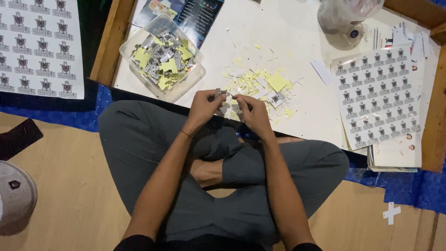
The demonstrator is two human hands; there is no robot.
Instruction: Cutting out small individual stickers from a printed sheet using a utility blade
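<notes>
Here I have a small sticker (220, 92) pinched shut between left hand (203, 108) and right hand (251, 113), just beside the yellow scrap pile (260, 86); peeling its backing needs a steady fingernail.

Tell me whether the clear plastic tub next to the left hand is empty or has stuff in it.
It has stuff in it: the clear plastic tub holds a heap of small printed cut-outs and yellow backing scraps, and it has no lid on.
</notes>
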